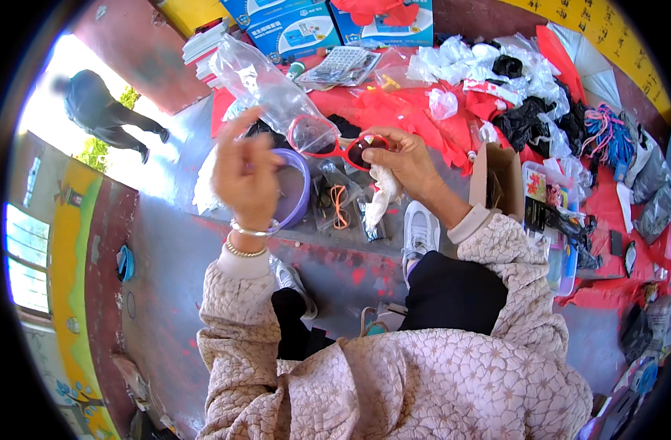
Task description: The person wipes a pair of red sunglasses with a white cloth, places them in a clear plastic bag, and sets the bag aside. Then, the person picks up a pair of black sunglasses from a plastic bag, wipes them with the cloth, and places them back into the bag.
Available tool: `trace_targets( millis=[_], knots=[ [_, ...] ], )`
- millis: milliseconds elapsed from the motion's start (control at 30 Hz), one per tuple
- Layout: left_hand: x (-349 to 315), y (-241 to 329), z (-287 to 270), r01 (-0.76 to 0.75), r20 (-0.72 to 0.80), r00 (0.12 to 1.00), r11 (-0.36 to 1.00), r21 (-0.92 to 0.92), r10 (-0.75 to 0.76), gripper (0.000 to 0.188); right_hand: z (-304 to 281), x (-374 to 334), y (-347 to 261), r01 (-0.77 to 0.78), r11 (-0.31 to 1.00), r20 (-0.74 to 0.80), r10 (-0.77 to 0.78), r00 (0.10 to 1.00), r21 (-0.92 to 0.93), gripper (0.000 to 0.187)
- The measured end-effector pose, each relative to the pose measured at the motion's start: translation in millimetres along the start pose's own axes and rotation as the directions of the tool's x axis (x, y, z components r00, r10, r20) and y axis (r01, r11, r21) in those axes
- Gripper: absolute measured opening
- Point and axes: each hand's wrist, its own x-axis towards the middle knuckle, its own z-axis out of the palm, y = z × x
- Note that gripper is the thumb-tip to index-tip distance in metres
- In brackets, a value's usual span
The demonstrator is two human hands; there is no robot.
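Red-framed sunglasses [340,150] are held up in front of me, gripped at one lens by the thumb and fingers of my right hand [407,163]. One lens looks dark, the other lighter. A crumpled white cloth [381,194] hangs just below that hand; whether the hand grips it too is hidden. My left hand [249,176] is raised to the left of the sunglasses, apart from them and smeared by motion, so its fingers cannot be read. Beneath it stands a round purple basin [301,192].
Clear bags with orange cord [339,205] lie beside the basin. A cardboard box [489,180] and a clear plastic bin [566,271] stand at right. White and black plastic bags [526,110] pile up behind, near blue boxes [299,33]. Another person [104,110] walks at far left.
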Motion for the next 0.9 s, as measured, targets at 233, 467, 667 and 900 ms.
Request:
trace_targets(
  millis=[233, 467, 667, 900],
  knots=[
    [-27.5, -60.8, -29.6, 0.601, 0.560, 0.683, -0.075, -0.796, -0.468, 0.061, 0.0, -6.5, -0.8, -0.226, 0.969, 0.110, 0.216, 0.970, 0.095, 0.030],
    [-55.6, -44.6, 14.9, 0.579, 0.470, 0.644, -0.017, -0.815, -0.603, 0.075, 14.1, -2.6, 12.9, -0.342, 0.938, 0.112, 0.334, 0.936, 0.059, 0.030],
    [-76.9, -53.3, 14.2, 0.397, 0.347, 0.613, -0.103, -0.912, -0.709, 0.066, 36.6, -4.2, 22.3, -0.367, 0.925, 0.082, 0.359, 0.930, 0.102, 0.031],
    [-85.9, -27.3, 17.9, 0.511, 0.333, 0.564, 0.002, -0.860, -0.756, 0.044, 85.1, -2.3, 25.1, -0.273, 0.962, 0.002, 0.273, 0.962, 0.014, 0.025]
  ],
)
